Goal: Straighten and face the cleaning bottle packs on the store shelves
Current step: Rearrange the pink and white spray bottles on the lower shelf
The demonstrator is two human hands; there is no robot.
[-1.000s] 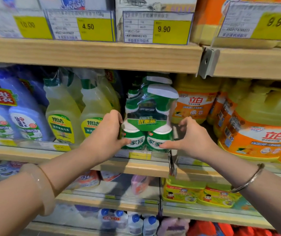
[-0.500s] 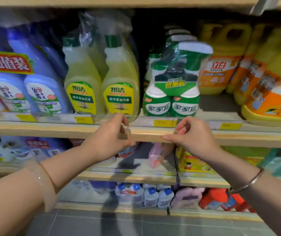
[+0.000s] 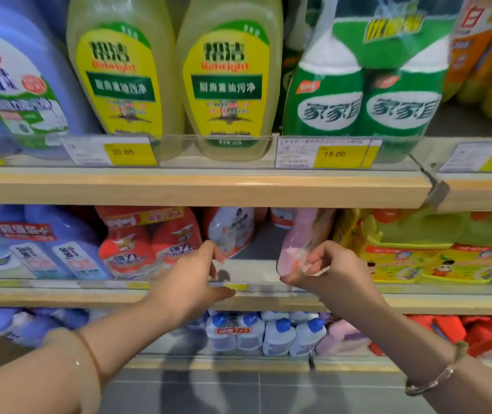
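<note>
Right hand (image 3: pixel 325 273) pinches the base of the tilted pink pack (image 3: pixel 294 249). Left hand (image 3: pixel 194 279) is open, empty, fingertips by the white pouch (image 3: pixel 229 231) at 11 o'clock. Both packs lean on the middle shelf (image 3: pixel 59 297), gap between them. Step: starting this row. Next: stand pink upright, label forward, pull to the lip.

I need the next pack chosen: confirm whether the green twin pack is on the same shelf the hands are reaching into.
No: the green twin pack stands on the shelf above, while both hands are at the shelf below it.
</note>
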